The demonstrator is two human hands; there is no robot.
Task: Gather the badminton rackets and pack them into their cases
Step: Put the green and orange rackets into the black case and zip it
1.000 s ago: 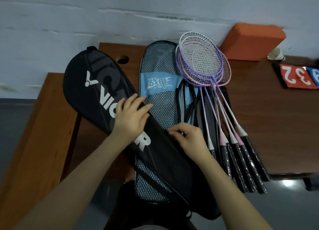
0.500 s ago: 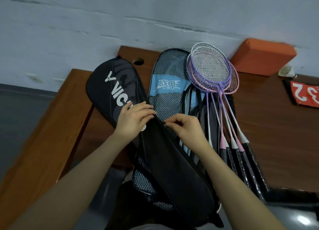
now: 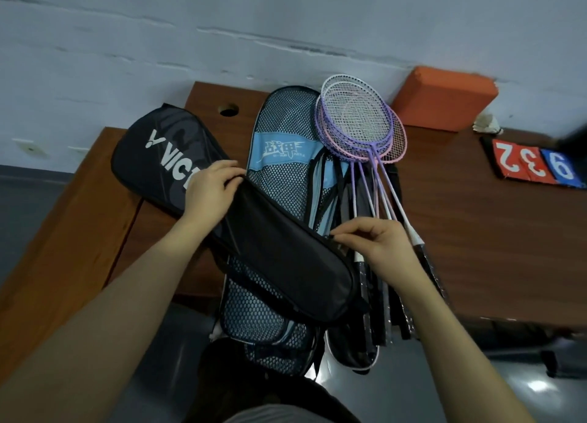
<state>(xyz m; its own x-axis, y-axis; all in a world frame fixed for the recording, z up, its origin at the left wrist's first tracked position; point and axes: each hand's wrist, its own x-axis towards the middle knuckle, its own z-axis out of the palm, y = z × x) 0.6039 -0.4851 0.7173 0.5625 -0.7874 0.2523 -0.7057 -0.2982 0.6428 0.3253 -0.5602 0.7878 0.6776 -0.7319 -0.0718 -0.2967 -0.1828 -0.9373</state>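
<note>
A black racket case (image 3: 241,232) with white lettering lies slantwise across the brown wooden surface (image 3: 476,225), its wide end toward ten o'clock and its narrow end toward five o'clock, hanging past the near edge. The left hand (image 3: 211,189) grips the case's upper edge near its middle, fingers curled over the fabric and covering part of the lettering. The right hand (image 3: 374,243) pinches something small and dark at the case's right edge, thumb and forefinger pressed together; it looks like a zip pull, though it is too small to be sure.

Under the black case lies a blue mesh case (image 3: 282,156), running from twelve o'clock to six o'clock. Just to its right, a stack of purple and pink badminton rackets (image 3: 359,121) rests with heads toward twelve o'clock and dark grips toward five o'clock, partly hidden by the right hand.

At two o'clock an orange block (image 3: 444,98) leans at the wall, and red and blue score cards (image 3: 533,165) lie at three o'clock.
</note>
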